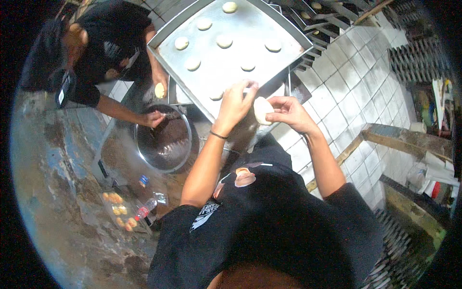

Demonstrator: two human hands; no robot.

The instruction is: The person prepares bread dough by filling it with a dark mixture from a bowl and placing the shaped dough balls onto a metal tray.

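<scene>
A pale, flattened piece of dough [263, 111] is in the person's right hand [279, 111], just off the near right edge of a big metal tray. The right hand pinches it between thumb and fingers, and the dough stands tilted with one flat face showing. The left hand [239, 100] is just beside it on the left, over the near part of the tray, its fingers bent and drawn toward the thumb; I cannot tell whether they grip anything. A dark band [219, 135] circles the left wrist.

The tray [250, 26] has raised sides and sits turned so that one corner points toward the person. Eight pale dough balls [224, 41] lie spaced apart on it, the closest one next to the left hand. Under the tray, the edge of another metal tray [288, 86] shows.

To the left, a co-worker in black holds a round, yellowish piece [160, 90] in one hand near the tray's side. The co-worker's other hand [154, 119] is over a round bowl [188, 144] with dark brown contents. Nearer the person are a small blue packet [143, 180], a bottle [146, 209] with red on it, and a group of yellow-orange pieces [119, 210]. To the right, pale tiles [332, 96] reach toward grey metal racks [418, 62].
</scene>
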